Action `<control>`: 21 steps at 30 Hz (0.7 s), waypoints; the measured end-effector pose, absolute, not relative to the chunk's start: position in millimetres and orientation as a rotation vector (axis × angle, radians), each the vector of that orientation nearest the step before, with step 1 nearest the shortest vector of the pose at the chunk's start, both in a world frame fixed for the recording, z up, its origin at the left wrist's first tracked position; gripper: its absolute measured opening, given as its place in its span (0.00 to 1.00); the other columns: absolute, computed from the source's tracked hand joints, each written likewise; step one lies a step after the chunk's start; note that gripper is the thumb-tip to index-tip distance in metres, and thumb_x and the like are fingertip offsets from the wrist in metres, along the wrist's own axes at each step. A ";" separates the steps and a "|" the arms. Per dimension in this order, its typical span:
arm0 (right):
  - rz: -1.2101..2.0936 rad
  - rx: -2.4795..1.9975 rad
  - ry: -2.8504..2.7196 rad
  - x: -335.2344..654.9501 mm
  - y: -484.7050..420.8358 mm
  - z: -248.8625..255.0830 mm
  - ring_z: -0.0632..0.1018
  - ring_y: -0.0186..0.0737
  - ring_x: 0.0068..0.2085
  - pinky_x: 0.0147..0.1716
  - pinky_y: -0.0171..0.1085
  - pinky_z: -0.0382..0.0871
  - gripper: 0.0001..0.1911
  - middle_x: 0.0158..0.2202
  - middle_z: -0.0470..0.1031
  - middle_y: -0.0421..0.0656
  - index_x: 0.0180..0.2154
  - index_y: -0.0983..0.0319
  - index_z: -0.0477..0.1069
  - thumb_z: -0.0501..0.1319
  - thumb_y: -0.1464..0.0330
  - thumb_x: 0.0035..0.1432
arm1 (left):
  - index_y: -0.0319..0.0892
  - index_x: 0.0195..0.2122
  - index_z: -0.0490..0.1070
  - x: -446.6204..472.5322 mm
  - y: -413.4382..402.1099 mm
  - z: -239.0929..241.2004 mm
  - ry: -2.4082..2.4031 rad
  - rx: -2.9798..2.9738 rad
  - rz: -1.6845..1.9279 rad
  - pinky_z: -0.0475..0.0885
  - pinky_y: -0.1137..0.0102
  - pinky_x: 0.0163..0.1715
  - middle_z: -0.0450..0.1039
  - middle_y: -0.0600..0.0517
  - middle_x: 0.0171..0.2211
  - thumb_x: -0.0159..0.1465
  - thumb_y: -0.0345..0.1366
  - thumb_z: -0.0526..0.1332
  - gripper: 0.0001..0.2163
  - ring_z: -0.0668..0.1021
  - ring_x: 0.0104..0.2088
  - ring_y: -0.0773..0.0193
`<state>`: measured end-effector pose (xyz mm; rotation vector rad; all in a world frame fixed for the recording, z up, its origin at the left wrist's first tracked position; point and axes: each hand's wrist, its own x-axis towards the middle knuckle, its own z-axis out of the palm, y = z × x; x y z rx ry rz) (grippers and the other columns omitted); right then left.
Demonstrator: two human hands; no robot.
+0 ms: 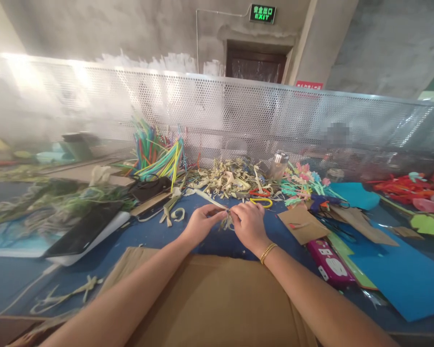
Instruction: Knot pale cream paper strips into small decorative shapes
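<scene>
In front of me, above the blue tabletop [130, 246], my left hand [204, 222] pinches a pale, dry-looking plant strip [210, 198] between thumb and fingers. My right hand [249, 222] is closed close beside it, fingers curled on the same small piece. Short strip ends [225, 223] hang between the two hands; how they are joined is hidden by the fingers. Just beyond my right hand lie a yellow loop [265, 202] and a red loop [262, 192]. Behind both hands spreads a heap of dry strips [227, 178]. Brown cardboard [217, 299] lies under my forearms.
Left stand colourful pipe cleaners [159, 149] and a black-screened device [83, 231] with a cable. Rightward are pink and green flower pieces [304, 178], a kraft card [304, 224], a purple box [329, 262] and blue sheets [401, 274]. A perforated metal screen [188, 106] borders the back.
</scene>
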<state>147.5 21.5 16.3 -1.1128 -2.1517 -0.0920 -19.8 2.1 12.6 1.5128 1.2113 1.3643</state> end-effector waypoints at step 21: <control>0.193 -0.960 -2.215 145.5 10.3 28.1 0.69 0.34 0.32 0.41 0.39 0.51 0.18 0.24 0.72 0.38 0.22 0.62 0.64 0.50 0.68 0.64 | 0.44 0.31 0.78 -23.7 -3.9 30.0 1.118 1.962 1.367 0.68 0.66 0.41 0.76 0.46 0.33 0.59 0.37 0.62 0.06 0.75 0.37 0.57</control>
